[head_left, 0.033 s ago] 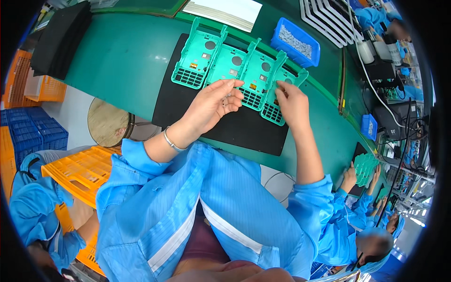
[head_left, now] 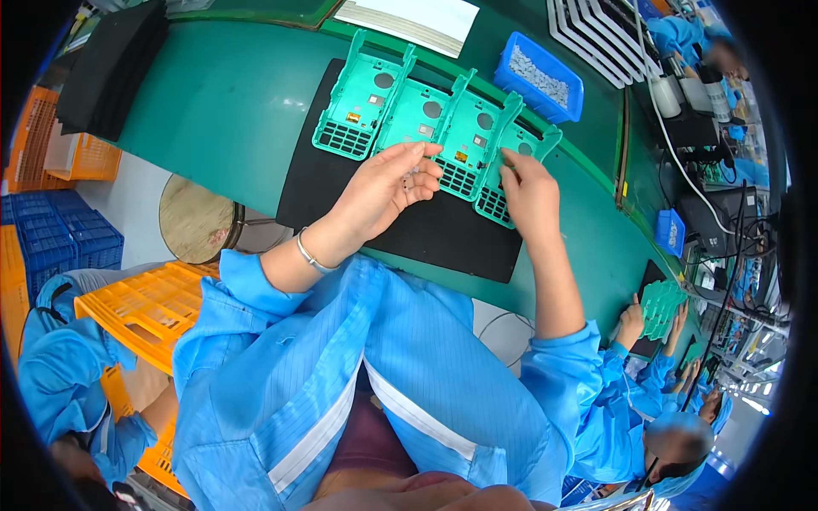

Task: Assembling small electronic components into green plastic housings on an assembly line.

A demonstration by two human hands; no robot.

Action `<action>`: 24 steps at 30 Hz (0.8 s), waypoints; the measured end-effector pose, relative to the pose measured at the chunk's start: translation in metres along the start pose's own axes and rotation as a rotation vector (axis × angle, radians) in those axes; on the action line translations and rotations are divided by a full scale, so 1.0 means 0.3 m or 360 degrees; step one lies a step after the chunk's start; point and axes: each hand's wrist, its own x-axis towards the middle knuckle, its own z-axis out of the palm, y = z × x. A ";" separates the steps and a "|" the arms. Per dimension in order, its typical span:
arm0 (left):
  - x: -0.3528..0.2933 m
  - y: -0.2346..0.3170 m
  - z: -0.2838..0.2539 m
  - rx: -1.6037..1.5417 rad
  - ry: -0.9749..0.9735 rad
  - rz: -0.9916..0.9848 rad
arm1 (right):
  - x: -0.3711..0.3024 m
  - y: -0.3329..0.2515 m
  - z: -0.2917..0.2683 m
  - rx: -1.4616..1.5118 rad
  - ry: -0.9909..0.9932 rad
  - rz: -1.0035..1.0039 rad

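Note:
Four green plastic housings, several in a slanted row, lie on a black mat (head_left: 443,243); the leftmost housing (head_left: 356,106) shows a black grid at its near end and a dark round spot. My left hand (head_left: 396,183) hovers over the near end of the second housing (head_left: 411,111), its fingers curled, with small pale bits seeming to show between them. Above the rightmost housing (head_left: 494,203), my right hand (head_left: 532,192) has thumb and forefinger bent together at its inner face. Whatever sits at those fingertips is hidden. Between them lies the third housing (head_left: 470,128).
A blue bin (head_left: 538,77) of small pale parts stands beyond the housings. Black sheets (head_left: 111,72) are stacked at the far left. An orange crate (head_left: 141,311) and a round stool (head_left: 198,220) are left of me. Co-workers sit on both sides; one handles green parts (head_left: 660,307).

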 end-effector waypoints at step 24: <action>-0.023 -0.028 0.036 0.0011 -0.0072 0.0117 | 0.003 -0.316 0.060 0.0108 0.0152 -0.0415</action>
